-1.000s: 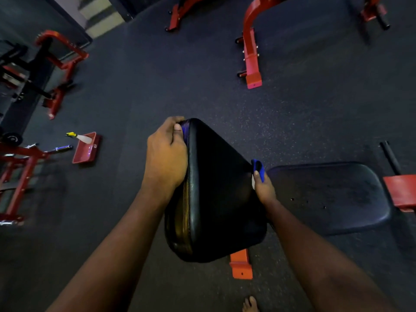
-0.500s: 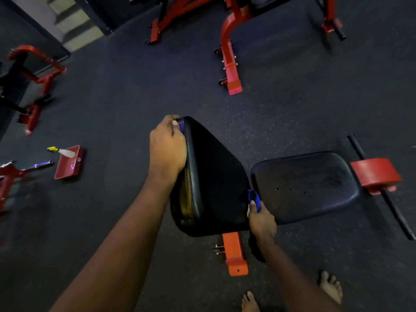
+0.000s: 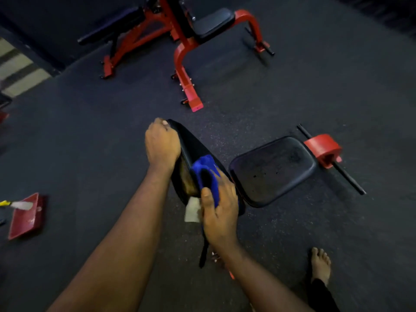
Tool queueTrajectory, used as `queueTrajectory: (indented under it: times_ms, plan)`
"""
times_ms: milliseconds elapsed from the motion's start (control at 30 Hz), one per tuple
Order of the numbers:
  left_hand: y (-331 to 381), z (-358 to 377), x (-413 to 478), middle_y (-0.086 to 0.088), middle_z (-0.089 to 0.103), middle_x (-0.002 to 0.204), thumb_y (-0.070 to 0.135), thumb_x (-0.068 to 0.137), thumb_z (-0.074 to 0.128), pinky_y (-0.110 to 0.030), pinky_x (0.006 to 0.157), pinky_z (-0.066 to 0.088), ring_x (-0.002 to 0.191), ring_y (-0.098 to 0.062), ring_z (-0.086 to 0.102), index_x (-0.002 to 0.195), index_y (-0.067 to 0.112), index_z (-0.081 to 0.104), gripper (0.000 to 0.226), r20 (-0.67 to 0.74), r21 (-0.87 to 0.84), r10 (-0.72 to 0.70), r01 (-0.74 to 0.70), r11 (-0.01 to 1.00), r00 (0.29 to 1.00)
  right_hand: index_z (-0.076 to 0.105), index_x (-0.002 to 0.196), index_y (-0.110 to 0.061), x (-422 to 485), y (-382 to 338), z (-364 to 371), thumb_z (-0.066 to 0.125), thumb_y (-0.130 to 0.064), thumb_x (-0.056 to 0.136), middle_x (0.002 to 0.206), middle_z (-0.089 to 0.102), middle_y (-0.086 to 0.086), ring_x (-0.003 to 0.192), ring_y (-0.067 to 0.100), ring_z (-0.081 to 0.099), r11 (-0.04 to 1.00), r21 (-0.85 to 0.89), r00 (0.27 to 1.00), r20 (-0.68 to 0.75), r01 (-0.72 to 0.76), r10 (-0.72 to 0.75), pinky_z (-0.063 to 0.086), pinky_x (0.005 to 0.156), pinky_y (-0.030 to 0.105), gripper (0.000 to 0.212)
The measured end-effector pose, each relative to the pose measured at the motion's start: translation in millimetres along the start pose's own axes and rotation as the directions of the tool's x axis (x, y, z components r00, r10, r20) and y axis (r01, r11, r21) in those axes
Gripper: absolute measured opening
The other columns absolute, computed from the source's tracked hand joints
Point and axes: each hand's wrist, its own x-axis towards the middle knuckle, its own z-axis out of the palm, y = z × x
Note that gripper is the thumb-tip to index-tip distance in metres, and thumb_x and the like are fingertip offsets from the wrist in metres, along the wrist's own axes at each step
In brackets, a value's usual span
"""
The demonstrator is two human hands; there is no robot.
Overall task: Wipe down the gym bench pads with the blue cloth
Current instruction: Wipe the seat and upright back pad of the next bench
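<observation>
The black back pad (image 3: 193,145) of the bench stands raised in the middle of the head view. My left hand (image 3: 161,144) grips its top edge with curled fingers. My right hand (image 3: 219,210) holds the blue cloth (image 3: 207,174) against the pad's lower near edge; a white tag (image 3: 191,210) hangs from the cloth by my thumb. The flat black seat pad (image 3: 273,170) lies to the right, apart from both hands.
A red foam roller on a black bar (image 3: 324,150) sits beyond the seat pad. Another red-framed bench (image 3: 186,52) stands farther back. A red tray with a spray bottle (image 3: 24,216) is on the floor at left. My bare foot (image 3: 320,265) is at lower right.
My right hand has moved the blue cloth from the pad's right side round onto its lower near edge. The left hand keeps its grip at the top; the view has tilted up.
</observation>
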Motion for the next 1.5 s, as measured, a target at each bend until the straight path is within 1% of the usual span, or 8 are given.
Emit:
queueTrajectory:
  times_ms: [233,600,733,833,967,1200,1400,1500]
  plan:
    - [0.6,-3.4,-2.4,-0.012,0.062,0.102,0.016,0.102,0.032,-0.047,0.091,0.045,0.099,-0.031,0.056,0.101,0.004,0.06,0.03,0.067,-0.07,0.111,-0.106,0.992,0.992,0.061,0.123,-0.032,-11.8,75.0,14.7,0.035,-0.058,0.093,0.12,0.063,-0.003,0.117,0.017,0.056,0.883,0.198,0.852,-0.242,-0.425,0.465,0.044,0.101,0.047,0.047]
    - [-1.6,-2.4,3.1,-0.015,0.06,0.123,0.015,0.102,0.035,-0.041,0.103,0.04,0.119,-0.029,0.052,0.124,0.002,0.058,0.035,0.071,-0.078,0.146,-0.14,0.987,0.987,0.06,0.128,-0.008,-8.8,3.4,58.2,0.037,-0.043,0.101,0.134,0.058,0.011,0.125,0.028,0.051,0.997,0.07,0.802,-0.593,-0.043,0.076,0.036,0.106,0.038,0.049]
    - [-4.6,-2.8,1.9,-0.015,0.062,0.107,0.015,0.1,0.034,-0.05,0.104,0.039,0.106,-0.033,0.055,0.108,0.001,0.061,0.031,0.057,-0.091,0.198,-0.192,0.977,0.979,0.063,0.124,-0.008,-17.1,68.9,59.2,0.042,-0.045,0.094,0.122,0.063,0.012,0.116,0.031,0.055,0.89,0.313,0.654,-0.604,-0.331,0.455,0.044,0.1,0.047,0.052]
    - [-6.5,-2.6,1.7,-0.015,0.062,0.117,0.012,0.101,0.036,-0.048,0.119,0.014,0.119,-0.031,0.052,0.117,0.003,0.062,0.031,0.056,-0.069,0.288,-0.284,0.956,0.956,0.061,0.116,-0.027,-12.5,78.5,56.5,0.042,-0.048,0.088,0.112,0.063,0.002,0.115,0.033,0.056,0.805,0.484,0.522,-0.615,-0.343,0.592,0.043,0.1,0.046,0.04]
    - [-6.0,-1.5,5.6,-0.008,0.064,0.112,0.013,0.1,0.037,-0.046,0.12,0.003,0.117,-0.026,0.052,0.11,0.008,0.064,0.029,0.079,-0.116,0.389,-0.379,0.918,0.918,0.065,0.106,-0.035,-4.1,20.8,70.0,0.046,-0.044,0.091,0.104,0.065,-0.008,0.108,0.027,0.059,0.892,0.433,0.505,-0.746,-0.129,0.435,0.045,0.096,0.043,0.026]
    - [-10.9,-6.6,3.6,-0.001,0.066,0.095,0.021,0.095,0.039,-0.045,0.12,0.01,0.101,-0.026,0.058,0.096,0.015,0.069,0.031,0.082,-0.164,0.513,-0.496,0.852,0.854,0.064,0.116,-0.006,-8.7,4.6,94.0,0.04,-0.041,0.1,0.12,0.061,0.011,0.113,0.033,0.054,0.997,-0.027,0.532,-0.844,0.078,-0.065,0.042,0.097,0.05,0.046]
    - [-12.0,-1.2,5.5,-0.009,0.066,0.089,0.023,0.096,0.039,-0.042,0.119,0.014,0.096,-0.032,0.058,0.093,0.013,0.067,0.029,0.091,-0.109,0.483,-0.473,0.874,0.871,0.052,0.123,-0.029,-17.9,114.8,108.7,0.04,-0.042,0.093,0.12,0.052,-0.006,0.118,0.026,0.049,0.885,0.451,0.359,-0.812,-0.115,0.461,0.037,0.108,0.052,0.035]
    - [-9.3,2.3,11.5,-0.011,0.069,0.094,0.025,0.095,0.039,-0.041,0.119,0.015,0.098,-0.033,0.058,0.094,0.012,0.066,0.031,0.102,-0.094,0.469,-0.46,0.883,0.878,0.055,0.125,-0.02,-14.8,150.9,109.0,0.038,-0.045,0.092,0.123,0.054,-0.01,0.118,0.017,0.048,0.86,0.478,0.385,-0.77,-0.18,0.509,0.036,0.107,0.037,0.045]
